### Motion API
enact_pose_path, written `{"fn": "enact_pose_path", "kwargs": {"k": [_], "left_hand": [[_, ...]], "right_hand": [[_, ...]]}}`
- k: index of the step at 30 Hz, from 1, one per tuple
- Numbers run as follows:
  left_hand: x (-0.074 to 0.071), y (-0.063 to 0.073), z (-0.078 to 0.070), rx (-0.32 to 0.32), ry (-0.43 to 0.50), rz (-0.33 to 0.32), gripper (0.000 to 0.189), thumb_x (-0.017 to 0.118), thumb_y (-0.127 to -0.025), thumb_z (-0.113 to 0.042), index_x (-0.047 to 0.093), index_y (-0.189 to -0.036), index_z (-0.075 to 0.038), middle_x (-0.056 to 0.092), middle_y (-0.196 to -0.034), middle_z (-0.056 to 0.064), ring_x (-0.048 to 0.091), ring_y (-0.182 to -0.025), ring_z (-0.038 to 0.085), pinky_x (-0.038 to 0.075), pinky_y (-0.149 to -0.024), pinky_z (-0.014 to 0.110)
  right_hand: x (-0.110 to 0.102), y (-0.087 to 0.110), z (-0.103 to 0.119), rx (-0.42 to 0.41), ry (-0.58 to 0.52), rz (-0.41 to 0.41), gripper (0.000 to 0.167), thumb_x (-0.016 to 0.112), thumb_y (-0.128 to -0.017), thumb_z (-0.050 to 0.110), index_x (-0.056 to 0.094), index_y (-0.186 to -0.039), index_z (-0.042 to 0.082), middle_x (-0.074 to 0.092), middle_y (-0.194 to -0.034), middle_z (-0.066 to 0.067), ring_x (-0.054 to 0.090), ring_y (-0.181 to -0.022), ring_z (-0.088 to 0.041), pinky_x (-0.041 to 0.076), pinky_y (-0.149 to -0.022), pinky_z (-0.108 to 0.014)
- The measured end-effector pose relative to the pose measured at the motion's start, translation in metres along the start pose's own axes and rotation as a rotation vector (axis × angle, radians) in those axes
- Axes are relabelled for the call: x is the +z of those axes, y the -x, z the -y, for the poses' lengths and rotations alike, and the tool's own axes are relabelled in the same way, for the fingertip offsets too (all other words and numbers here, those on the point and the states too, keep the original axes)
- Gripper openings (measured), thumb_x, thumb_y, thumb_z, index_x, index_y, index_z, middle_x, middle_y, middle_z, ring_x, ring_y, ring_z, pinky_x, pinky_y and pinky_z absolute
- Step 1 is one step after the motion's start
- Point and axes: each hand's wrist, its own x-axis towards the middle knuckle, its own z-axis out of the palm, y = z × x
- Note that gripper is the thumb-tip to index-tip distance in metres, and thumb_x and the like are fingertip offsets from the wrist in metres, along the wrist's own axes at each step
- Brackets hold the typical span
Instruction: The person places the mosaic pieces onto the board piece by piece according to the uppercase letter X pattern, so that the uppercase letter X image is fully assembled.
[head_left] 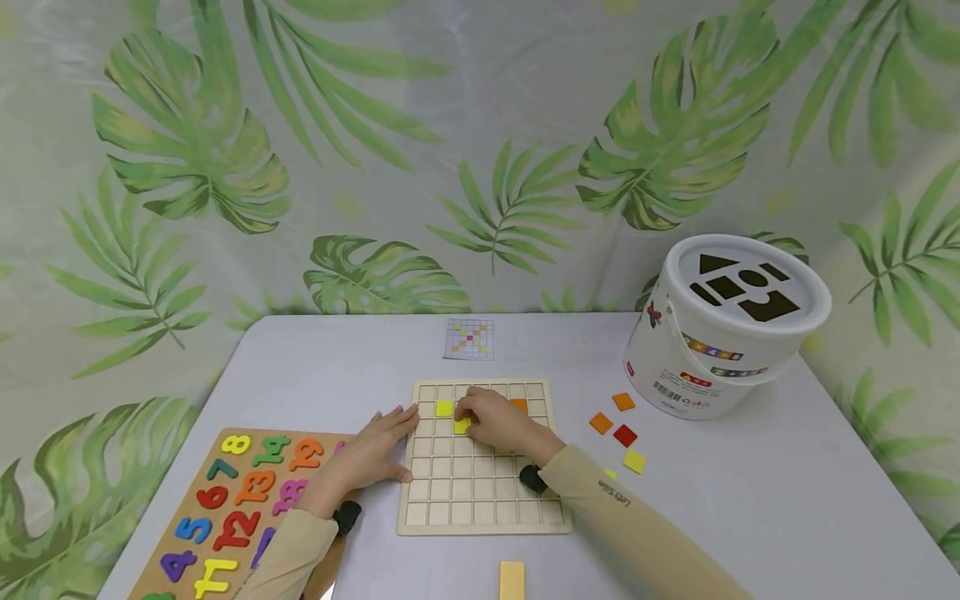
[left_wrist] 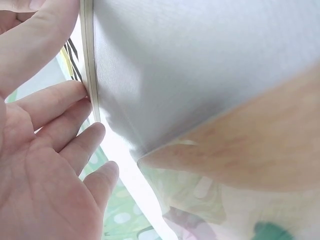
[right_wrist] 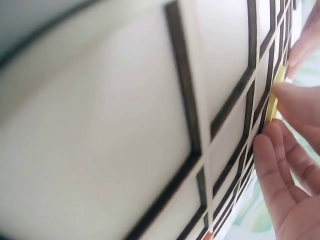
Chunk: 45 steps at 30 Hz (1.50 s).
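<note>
A wooden grid board (head_left: 440,512) lies in the middle of the table. My right hand (head_left: 498,419) is over its upper part, with thumb and fingers on a yellow square tile (head_left: 462,427). In the right wrist view that tile (right_wrist: 273,106) is pinched at its edges, tilted against the grid. One yellow tile (head_left: 444,408) sits in a cell up and to the left; an orange tile (head_left: 519,405) shows partly behind the hand. With fingers extended, my left hand (head_left: 371,454) touches the board's left edge; the left wrist view shows its fingers (left_wrist: 75,145) along that edge.
Loose orange tiles (head_left: 601,423), a red tile (head_left: 625,436) and yellow tiles (head_left: 634,462) lie right of the board. Behind them stands a white bucket (head_left: 660,367). A pattern card (head_left: 469,339) lies beyond the board, a number puzzle (head_left: 206,492) at left, a pale yellow block (head_left: 512,581) in front.
</note>
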Motion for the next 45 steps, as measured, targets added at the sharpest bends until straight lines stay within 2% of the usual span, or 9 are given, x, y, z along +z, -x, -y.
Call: {"fn": "enact_pose_path", "kwargs": {"k": [4, 8, 13, 19, 22, 26, 33, 38, 45], "left_hand": [[-0.001, 0.001, 0.001, 0.005, 0.001, -0.005, 0.086, 0.081, -0.074, -0.024, 0.039, -0.142, 0.007, 0.029, -0.153, 0.016, 0.023, -0.140, 0.036, 0.015, -0.114, 0.052], [0.000, 0.001, 0.001, 0.001, 0.005, -0.007, 0.087, 0.082, -0.073, -0.024, 0.039, -0.142, 0.006, 0.028, -0.153, 0.015, 0.023, -0.140, 0.035, 0.015, -0.114, 0.051], [0.001, 0.002, 0.000, -0.002, 0.002, -0.009, 0.087, 0.082, -0.073, -0.024, 0.038, -0.143, 0.006, 0.028, -0.153, 0.014, 0.023, -0.141, 0.034, 0.014, -0.114, 0.050], [0.001, 0.002, 0.000, -0.010, -0.014, -0.004, 0.088, 0.081, -0.073, -0.025, 0.038, -0.143, 0.005, 0.028, -0.154, 0.013, 0.022, -0.141, 0.033, 0.014, -0.115, 0.049], [0.000, 0.002, 0.000, -0.009, -0.015, -0.005, 0.088, 0.081, -0.073, -0.025, 0.038, -0.143, 0.006, 0.028, -0.153, 0.015, 0.022, -0.140, 0.035, 0.015, -0.114, 0.051], [-0.001, 0.003, -0.001, 0.005, -0.011, -0.008, 0.087, 0.081, -0.073, -0.023, 0.038, -0.142, 0.008, 0.028, -0.153, 0.018, 0.023, -0.140, 0.037, 0.015, -0.113, 0.053], [-0.001, 0.002, -0.002, 0.016, -0.001, -0.005, 0.085, 0.081, -0.075, -0.021, 0.038, -0.142, 0.008, 0.028, -0.153, 0.018, 0.022, -0.140, 0.037, 0.014, -0.114, 0.053], [-0.002, 0.002, -0.003, 0.013, -0.003, -0.003, 0.086, 0.080, -0.074, -0.023, 0.038, -0.142, 0.008, 0.028, -0.153, 0.018, 0.022, -0.140, 0.037, 0.015, -0.113, 0.053], [-0.001, 0.002, -0.003, 0.013, -0.013, -0.003, 0.086, 0.081, -0.074, -0.022, 0.038, -0.142, 0.008, 0.028, -0.153, 0.018, 0.023, -0.140, 0.037, 0.015, -0.113, 0.053]], "right_hand": [[-0.002, 0.001, -0.001, -0.009, -0.001, -0.007, 0.019, 0.064, -0.084, -0.003, 0.068, -0.102, 0.005, 0.057, -0.091, 0.000, 0.049, -0.080, -0.013, 0.046, -0.072, -0.025], [-0.014, 0.015, -0.006, 0.017, -0.064, -0.051, 0.020, 0.064, -0.085, -0.002, 0.067, -0.104, 0.003, 0.058, -0.092, -0.001, 0.051, -0.080, -0.013, 0.047, -0.072, -0.027], [-0.039, 0.050, -0.032, 0.087, -0.129, -0.142, 0.020, 0.067, -0.085, -0.001, 0.066, -0.105, 0.000, 0.062, -0.094, -0.004, 0.055, -0.084, -0.017, 0.051, -0.075, -0.030], [-0.059, 0.105, -0.072, 0.140, -0.094, -0.269, 0.019, 0.069, -0.082, -0.004, 0.067, -0.102, -0.001, 0.064, -0.096, -0.008, 0.058, -0.084, -0.019, 0.054, -0.074, -0.034], [-0.063, 0.125, -0.086, 0.193, -0.054, -0.274, 0.020, 0.070, -0.082, -0.003, 0.067, -0.101, 0.000, 0.064, -0.095, -0.006, 0.058, -0.083, -0.018, 0.054, -0.075, -0.034], [-0.065, 0.140, -0.095, 0.253, -0.020, -0.243, 0.019, 0.072, -0.082, 0.001, 0.067, -0.100, 0.002, 0.062, -0.094, -0.004, 0.056, -0.084, -0.019, 0.053, -0.075, -0.035], [-0.062, 0.141, -0.100, 0.274, 0.034, -0.208, 0.019, 0.075, -0.078, 0.001, 0.066, -0.095, 0.005, 0.056, -0.090, -0.001, 0.051, -0.078, -0.016, 0.051, -0.069, -0.029], [-0.060, 0.136, -0.099, 0.279, 0.034, -0.219, 0.021, 0.073, -0.077, -0.003, 0.065, -0.094, 0.005, 0.056, -0.091, -0.002, 0.051, -0.079, -0.017, 0.051, -0.072, -0.033], [-0.054, 0.112, -0.076, 0.180, -0.030, -0.233, 0.026, 0.073, -0.074, -0.004, 0.065, -0.097, 0.006, 0.059, -0.096, -0.001, 0.054, -0.085, -0.018, 0.051, -0.078, -0.036]]}}
